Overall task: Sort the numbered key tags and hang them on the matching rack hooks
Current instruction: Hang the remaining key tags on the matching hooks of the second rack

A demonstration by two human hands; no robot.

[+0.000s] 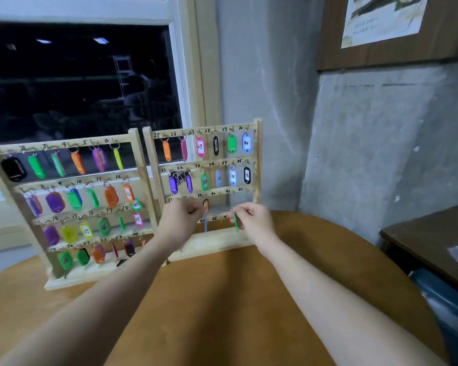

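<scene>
On the counter (222, 299), my left hand (179, 219) pinches a blue tag (205, 226); my right hand (251, 216) pinches a green tag (236, 222) before the rack (257, 159).

Only two arms of the person come into sight, reaching in from the lower edge. Both forearms are bare along their whole visible length; no sleeve or cuff shows anywhere on them. The left forearm (111, 294) is long and smooth, narrowing toward the wrist, and carries no watch, band or bracelet that I can see. The right forearm (323, 294) is likewise uncovered and unmarked. The left hand (180, 216) and the right hand (251, 216) are bare, without gloves, and I can make out no rings on the fingers. The nails are too small and blurred to describe.
</scene>
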